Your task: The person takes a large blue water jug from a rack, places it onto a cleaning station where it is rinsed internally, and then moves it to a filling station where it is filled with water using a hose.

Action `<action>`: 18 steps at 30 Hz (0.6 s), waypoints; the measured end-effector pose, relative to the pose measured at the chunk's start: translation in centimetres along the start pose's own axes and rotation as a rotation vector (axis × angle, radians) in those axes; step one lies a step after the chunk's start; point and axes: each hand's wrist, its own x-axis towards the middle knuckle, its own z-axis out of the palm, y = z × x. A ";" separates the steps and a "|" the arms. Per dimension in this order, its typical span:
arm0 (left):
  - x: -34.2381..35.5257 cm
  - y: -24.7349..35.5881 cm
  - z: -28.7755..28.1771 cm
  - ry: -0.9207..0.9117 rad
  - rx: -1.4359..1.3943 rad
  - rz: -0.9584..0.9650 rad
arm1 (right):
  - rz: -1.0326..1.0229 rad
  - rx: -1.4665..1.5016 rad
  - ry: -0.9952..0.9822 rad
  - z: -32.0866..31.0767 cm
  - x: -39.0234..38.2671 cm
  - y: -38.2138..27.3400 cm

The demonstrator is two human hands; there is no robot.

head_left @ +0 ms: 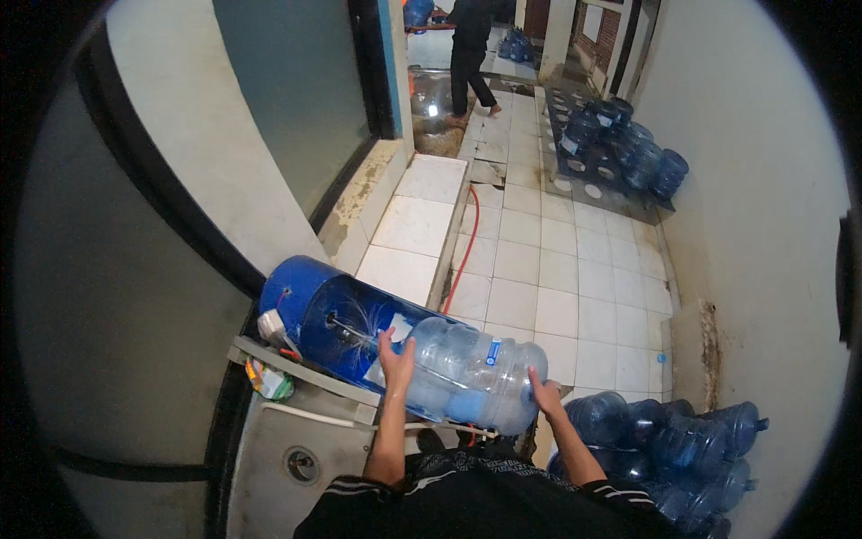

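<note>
Jug (471, 373) lies on its side over the right part of the blue drum (294, 278), the left hand's (396, 362) fingers holding its left end and the right hand's (546, 396) its right, seemingly to steady it in line with the rod (352, 331).

Two hands (396, 363) (544, 395) hold one jug (453, 364), with one drum (292, 280), one drain (302, 465).

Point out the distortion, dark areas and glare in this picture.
Head view: black corners from the fisheye, with the dark panel frame bowed at left; head view, far end: a white glare spot on the wet floor; head view, near: pale highlights on the translucent water jug.
</note>
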 end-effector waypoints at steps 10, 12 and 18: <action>15.3 1.2 -23.1 0.344 0.626 0.103 | -0.178 0.203 -0.169 11.7 -0.4 -3.5; 17.5 0.1 -24.9 0.232 0.752 -0.038 | -0.152 0.169 -0.113 13.2 -0.7 -4.4; 19.4 -0.5 -22.9 -0.050 1.083 -0.217 | -0.083 0.156 -0.059 13.3 -0.3 -5.4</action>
